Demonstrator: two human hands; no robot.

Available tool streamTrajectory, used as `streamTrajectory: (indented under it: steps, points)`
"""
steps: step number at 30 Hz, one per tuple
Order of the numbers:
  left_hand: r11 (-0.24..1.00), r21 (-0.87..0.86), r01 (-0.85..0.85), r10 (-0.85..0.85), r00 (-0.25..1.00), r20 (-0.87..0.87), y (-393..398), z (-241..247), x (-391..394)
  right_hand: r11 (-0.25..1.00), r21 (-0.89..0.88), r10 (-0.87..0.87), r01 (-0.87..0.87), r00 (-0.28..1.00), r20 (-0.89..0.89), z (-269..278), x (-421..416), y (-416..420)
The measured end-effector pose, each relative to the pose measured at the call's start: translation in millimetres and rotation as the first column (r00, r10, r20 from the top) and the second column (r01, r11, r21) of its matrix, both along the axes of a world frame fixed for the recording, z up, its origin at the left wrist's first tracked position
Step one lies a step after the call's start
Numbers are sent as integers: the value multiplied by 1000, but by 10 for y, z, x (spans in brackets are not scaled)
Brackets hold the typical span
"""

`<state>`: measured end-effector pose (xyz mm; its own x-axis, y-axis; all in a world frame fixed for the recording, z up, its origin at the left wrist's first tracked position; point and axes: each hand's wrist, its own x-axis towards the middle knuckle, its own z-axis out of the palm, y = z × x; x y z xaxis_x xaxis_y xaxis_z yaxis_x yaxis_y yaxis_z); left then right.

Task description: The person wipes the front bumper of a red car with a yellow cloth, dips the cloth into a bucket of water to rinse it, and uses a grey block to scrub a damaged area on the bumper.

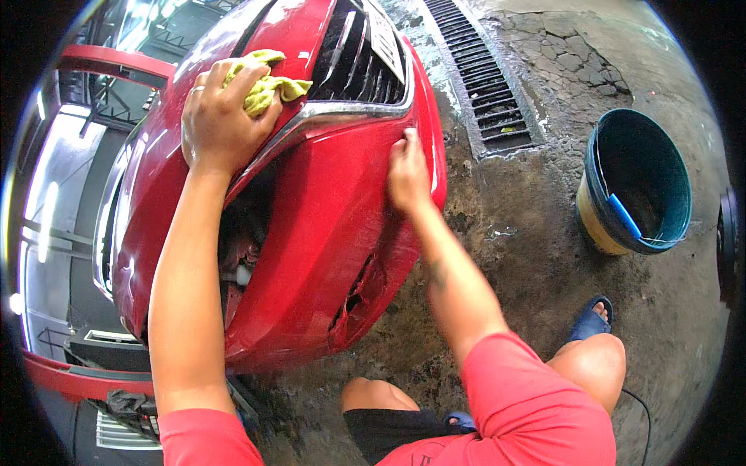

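My left hand (224, 113) is closed around a crumpled yellow-green cloth (265, 84) and rests on the red painted front of a car, beside the black grille (361, 64) with its chrome trim. Lower right of it, my right hand (410, 175) lies at the red front bumper (315, 192), below the grille's corner. Its fingers look blurred, with a small whitish spot at the tips; whether they hold something cannot be told. Between my forearms the bumper has a dark opening (247, 233) where a headlight or lamp would sit, with parts showing inside.
A dark bucket (600, 204) with a wire handle and blue grip stands on the wet concrete at the right. A metal drain grate (481, 76) runs beside the car, near cracked concrete (577, 58). Red lift-like arms (116, 61) are at the left. A thin black cable (646, 413) lies lower right.
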<state>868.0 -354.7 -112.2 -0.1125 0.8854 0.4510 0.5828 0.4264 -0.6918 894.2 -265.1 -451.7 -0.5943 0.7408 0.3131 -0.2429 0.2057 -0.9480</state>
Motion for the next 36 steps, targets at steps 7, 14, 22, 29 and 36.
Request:
streamTrajectory:
  steps: [7,14,22,29,36]
  points:
    - [1000,14,-9,9,1000,-20,21,-43,-46,995,-49,-93,90,994,-63,-162,-207,293]
    - [1000,-3,7,-7,999,-46,-116,-53,-95,912,410,-59,18,994,88,1120,756,-779]
    - [999,8,51,-51,998,-43,-17,-44,-117,990,142,-6,-21,982,191,714,336,-8]
    - [1000,7,0,0,1000,-21,-118,-66,-84,826,562,-11,-35,997,77,1050,758,-598]
    - [998,10,-57,57,998,-16,-18,-76,-50,912,411,-46,-15,989,138,1050,602,-506]
